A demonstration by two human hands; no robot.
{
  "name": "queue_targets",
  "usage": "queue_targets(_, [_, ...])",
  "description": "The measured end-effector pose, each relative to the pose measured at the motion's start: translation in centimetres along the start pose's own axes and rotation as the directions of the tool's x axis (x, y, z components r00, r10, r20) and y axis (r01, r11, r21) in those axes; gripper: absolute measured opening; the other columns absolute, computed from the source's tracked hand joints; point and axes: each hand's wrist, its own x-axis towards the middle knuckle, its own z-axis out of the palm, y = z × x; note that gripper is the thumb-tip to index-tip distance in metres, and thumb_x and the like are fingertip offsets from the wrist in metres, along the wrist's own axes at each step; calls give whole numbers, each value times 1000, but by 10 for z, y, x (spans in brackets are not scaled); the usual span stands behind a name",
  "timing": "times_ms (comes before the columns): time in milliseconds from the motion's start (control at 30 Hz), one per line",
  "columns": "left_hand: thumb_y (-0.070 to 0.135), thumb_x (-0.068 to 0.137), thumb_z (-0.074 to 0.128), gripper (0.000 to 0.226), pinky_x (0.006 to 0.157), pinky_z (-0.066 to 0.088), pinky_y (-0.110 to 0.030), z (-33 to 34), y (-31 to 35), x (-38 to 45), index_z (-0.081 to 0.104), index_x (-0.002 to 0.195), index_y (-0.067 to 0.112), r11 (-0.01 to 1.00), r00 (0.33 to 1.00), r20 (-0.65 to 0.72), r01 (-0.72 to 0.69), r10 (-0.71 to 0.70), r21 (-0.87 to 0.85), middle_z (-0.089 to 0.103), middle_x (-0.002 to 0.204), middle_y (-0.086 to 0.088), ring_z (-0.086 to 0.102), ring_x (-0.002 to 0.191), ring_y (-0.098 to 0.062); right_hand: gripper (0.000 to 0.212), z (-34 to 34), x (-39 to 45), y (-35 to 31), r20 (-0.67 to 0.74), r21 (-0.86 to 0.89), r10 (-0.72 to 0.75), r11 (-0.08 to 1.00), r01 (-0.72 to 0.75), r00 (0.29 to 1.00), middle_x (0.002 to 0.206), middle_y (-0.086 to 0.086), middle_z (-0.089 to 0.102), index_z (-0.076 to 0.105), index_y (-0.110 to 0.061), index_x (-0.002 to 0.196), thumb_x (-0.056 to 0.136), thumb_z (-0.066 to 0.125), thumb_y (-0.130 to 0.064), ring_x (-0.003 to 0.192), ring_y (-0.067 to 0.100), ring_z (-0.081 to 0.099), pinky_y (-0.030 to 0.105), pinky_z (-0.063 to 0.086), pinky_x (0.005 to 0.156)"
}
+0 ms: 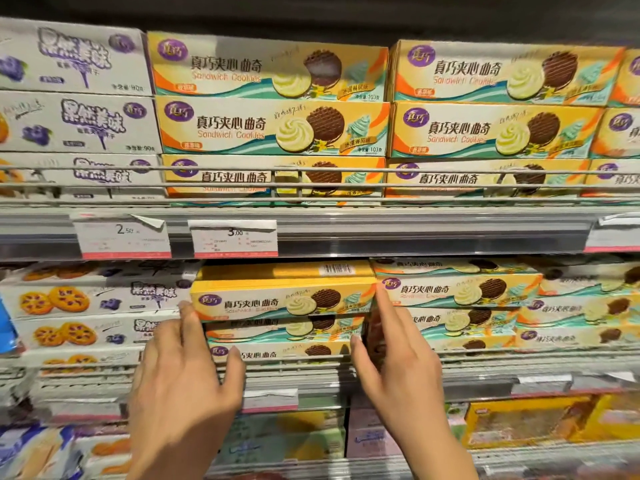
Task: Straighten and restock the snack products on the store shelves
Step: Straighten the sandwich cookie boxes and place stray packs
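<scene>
Now, left to right along the shelves:
Blueberry boxes point(90, 299): white cartons stacked at the far left of the middle shelf, fronts facing out, untouched.
Left hand point(183, 379): fingers fairly straight and spread, tips touching the left end of the top yellow box; it looks set to steady or nudge that end, not to grip it.
Top yellow box point(284, 296): sandwich cookies, on top of its stack on the middle shelf, sitting forward of the boxes beneath and angled, so it likely needs squaring up.
Right hand point(398, 358): open, fingers extended against the box's right end, bracketing it between both hands.
Neighbouring stack point(457, 289): same cookies, just beside, a reference line for alignment.
Upper shelf point(346, 230): tidy rows behind a wire rail, price tags below.
</scene>
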Motion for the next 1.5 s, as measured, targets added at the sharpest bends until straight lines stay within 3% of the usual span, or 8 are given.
queue_targets(167, [48,91,54,84,86,49,-52,-1,-3,3,24,156,4,995,1000,-13,-4,3,-95,45,120,-17,50,112,-40,57,-17,-2,11,-64,54,-30,998,33,997,113,-5,60,46,-19,149,95,56,-36,92,12,61,26,51,71])
queue_targets(267, [48,88,50,79,91,45,-56,-10,-1,1,30,154,10,982,986,-164,-55,25,-183,42,122,-15,45,113,-39,41,-27,1,21,-219,-27,-85,996,81,972,112,2,65,62,-10,131,94,62,-25,98,18,63,28,51,82])
queue_targets(400, [37,90,54,55,98,37,-56,-22,18,3,57,137,10,880,832,-418,-454,365,-136,53,129,-14,47,116,-36,37,-47,26,39,-266,-248,-184,962,117,946,119,13,64,65,-5,127,95,63,-23,110,30,59,40,50,94])
queue_targets(533, [37,94,54,50,104,38,-54,-15,48,23,59,136,9,764,705,-352,-643,615,47,58,132,-13,51,120,-38,46,-55,56,52,-77,-408,-199,901,151,977,123,12,63,62,-9,131,97,55,-40,116,36,57,54,44,102])
queue_targets(700, [46,95,51,44,87,44,-48,-2,61,46,61,129,19,771,734,-240,-615,636,162,67,117,-6,61,100,-34,52,-52,67,61,69,-474,-178,860,189,982,119,5,69,66,-20,126,94,41,-53,113,30,63,58,40,109])
queue_targets(933, [47,82,73,44,65,54,-44,1,67,61,68,117,20,791,775,-157,-601,612,119,73,89,-8,67,72,-36,47,-55,70,68,110,-449,-173,870,204,979,118,0,71,66,-24,125,95,44,-53,112,26,65,53,39,109])
queue_targets(1300, [55,90,49,47,66,50,-39,12,59,64,69,116,21,775,724,-288,-620,626,124,71,84,-3,65,72,-33,42,-56,70,65,106,-439,-184,873,212,977,117,0,71,66,-24,124,95,51,-49,110,26,65,50,37,110])
queue_targets(1500, [46,93,65,41,73,50,-42,6,61,61,64,127,21,780,748,-238,-622,620,76,72,98,-6,65,83,-35,45,-58,67,63,112,-416,-189,883,218,976,122,3,69,64,-21,128,96,48,-48,118,28,61,53,33,114])
